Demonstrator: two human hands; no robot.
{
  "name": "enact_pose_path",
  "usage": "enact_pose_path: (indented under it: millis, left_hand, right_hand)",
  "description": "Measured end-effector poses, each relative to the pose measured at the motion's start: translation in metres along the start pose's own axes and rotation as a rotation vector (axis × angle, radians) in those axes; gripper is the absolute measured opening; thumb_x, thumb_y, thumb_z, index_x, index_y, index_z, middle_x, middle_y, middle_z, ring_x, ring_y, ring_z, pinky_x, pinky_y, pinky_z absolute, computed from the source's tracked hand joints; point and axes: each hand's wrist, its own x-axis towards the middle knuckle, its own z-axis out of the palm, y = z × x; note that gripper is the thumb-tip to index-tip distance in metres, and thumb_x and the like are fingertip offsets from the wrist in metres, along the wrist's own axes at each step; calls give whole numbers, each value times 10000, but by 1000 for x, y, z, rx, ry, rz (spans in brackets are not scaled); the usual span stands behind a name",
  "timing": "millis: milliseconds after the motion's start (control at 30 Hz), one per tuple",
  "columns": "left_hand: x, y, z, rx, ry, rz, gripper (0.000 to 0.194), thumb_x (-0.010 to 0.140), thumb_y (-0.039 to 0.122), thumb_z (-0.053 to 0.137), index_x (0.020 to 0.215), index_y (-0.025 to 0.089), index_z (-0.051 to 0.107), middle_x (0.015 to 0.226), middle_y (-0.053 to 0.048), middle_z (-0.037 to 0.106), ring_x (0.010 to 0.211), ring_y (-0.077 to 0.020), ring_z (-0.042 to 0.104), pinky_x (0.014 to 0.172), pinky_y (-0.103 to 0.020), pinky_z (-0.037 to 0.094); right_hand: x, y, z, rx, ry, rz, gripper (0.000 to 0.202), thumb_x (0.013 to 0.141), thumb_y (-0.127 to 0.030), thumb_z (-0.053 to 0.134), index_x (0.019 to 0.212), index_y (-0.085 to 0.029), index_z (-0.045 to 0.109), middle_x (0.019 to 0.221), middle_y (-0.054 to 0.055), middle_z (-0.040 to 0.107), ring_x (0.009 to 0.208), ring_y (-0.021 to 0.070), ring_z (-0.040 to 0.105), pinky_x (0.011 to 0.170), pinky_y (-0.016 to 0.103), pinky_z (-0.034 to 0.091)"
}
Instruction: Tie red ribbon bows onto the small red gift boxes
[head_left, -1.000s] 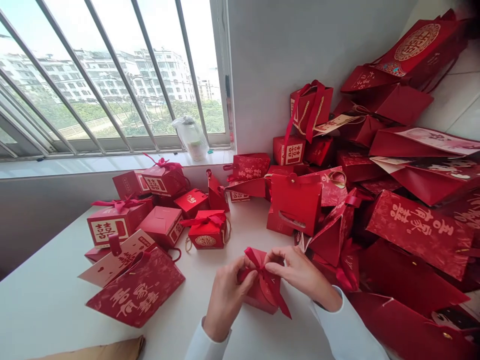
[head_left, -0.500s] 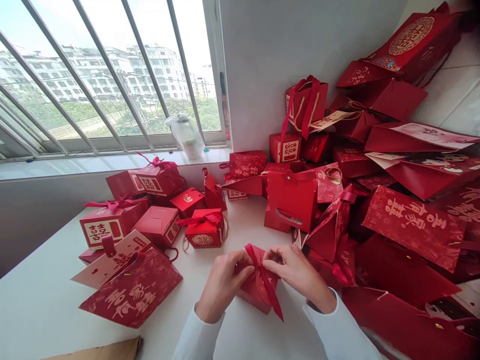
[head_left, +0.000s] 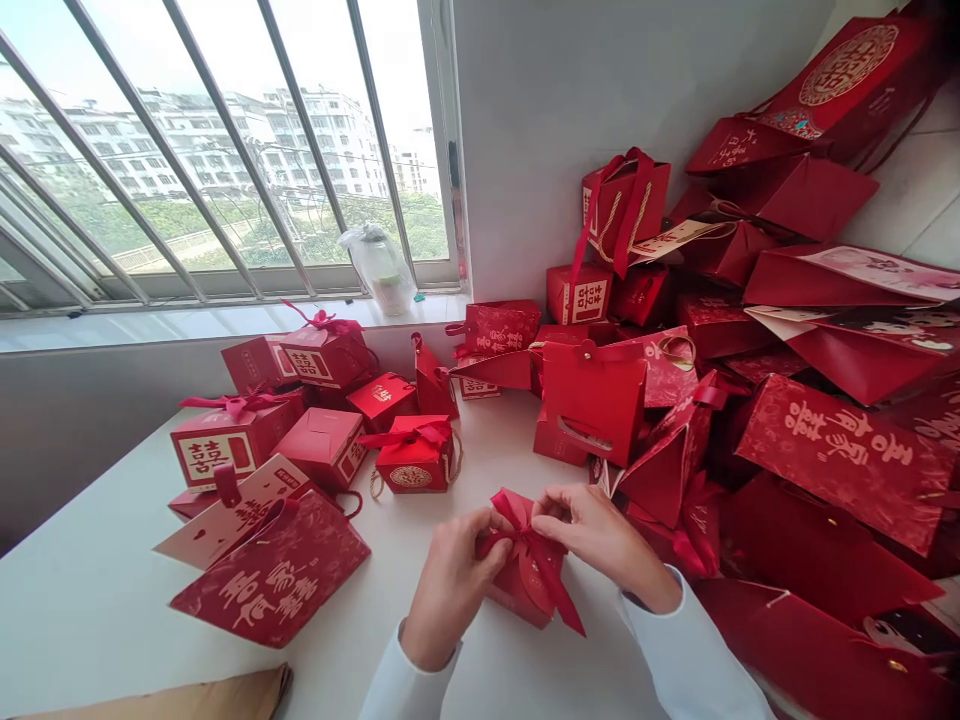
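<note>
A small red gift box (head_left: pixel 523 588) rests on the white table between my two hands. A red ribbon (head_left: pixel 551 585) is tied over its top, with one tail hanging down the front side. My left hand (head_left: pixel 459 577) pinches a ribbon loop between thumb and fingers at the left of the knot. At the right of the knot, my right hand (head_left: pixel 598 532) has thumb and fingers pressed together on the ribbon. Just beyond them stands a bright red box (head_left: pixel 411 462) with a bow and rope handles.
Red boxes (head_left: pixel 319 440) and a printed bag (head_left: pixel 277 580) occupy the table's left. A big pile of red bags (head_left: pixel 840 450) fills the right side. Brown cardboard (head_left: pixel 225 695) lies at the front left. A plastic-wrapped cup (head_left: pixel 382 275) stands on the windowsill.
The view has shifted slightly, moving the scene a little to the right. Both hands remain at the knot, and the bow loops look somewhat more spread.
</note>
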Motion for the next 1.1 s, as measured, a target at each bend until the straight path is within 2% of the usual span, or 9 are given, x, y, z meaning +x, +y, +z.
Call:
enact_pose_path:
  millis: [267, 467, 633, 700, 800, 900, 1100]
  left_hand:
    - [0, 2, -4, -65, -62, -5, 218, 718, 171, 440, 728, 142, 656, 658, 5, 597, 601, -105, 465, 559, -183, 355]
    - [5, -4, -27, -62, -267, 21, 195, 713, 169, 486, 736, 128, 675, 634, 9, 573, 597, -98, 447, 537, -177, 340]
    - [6, -7, -39, -20, -357, 42, 168, 736, 235, 541, 751, 128, 670, 635, 17, 554, 609, -96, 436, 540, -175, 331]
    - [3, -4, -36, 27, -325, 52, 195, 761, 277, 534, 715, 128, 651, 609, 25, 505, 589, -91, 396, 512, -179, 299]
    - [-4, 3, -27, 105, -193, 41, 274, 819, 304, 455, 651, 134, 591, 588, 30, 433, 577, -92, 344, 497, -192, 262]
    - [-13, 8, -17, 152, -100, 21, 273, 847, 296, 408, 630, 156, 497, 590, 39, 401, 569, -92, 312, 506, -205, 248]
    - [-20, 4, -1, 224, 24, -3, 271, 906, 324, 309, 666, 199, 331, 581, 59, 371, 542, -103, 271, 523, -227, 227]
  right_hand:
    - [-2, -1, 2, -40, 9, 7, 159, 724, -188, 498, 635, -179, 630, 608, -10, 622, 585, 123, 523, 554, 216, 351]
    - [-17, -7, 14, 32, -71, 36, 165, 723, -173, 495, 639, -182, 637, 605, -8, 633, 557, 115, 518, 523, 208, 336]
    - [-20, -7, 17, 82, -60, 45, 154, 742, -194, 496, 654, -179, 621, 612, -13, 621, 569, 114, 518, 525, 209, 335]
    - [-18, -5, 15, 103, -65, 32, 159, 755, -209, 494, 657, -175, 615, 628, -11, 624, 589, 117, 527, 541, 209, 347]
    - [-16, -4, 12, 93, -78, 2, 169, 771, -219, 489, 654, -177, 603, 639, -14, 624, 605, 117, 531, 554, 209, 351]
    - [-15, -6, 11, 32, -59, -15, 162, 779, -227, 481, 663, -187, 587, 634, -21, 611, 606, 117, 520, 539, 211, 329]
    - [-13, -6, 14, -60, -38, -18, 154, 782, -212, 466, 663, -200, 563, 596, -32, 587, 576, 118, 505, 556, 225, 322]
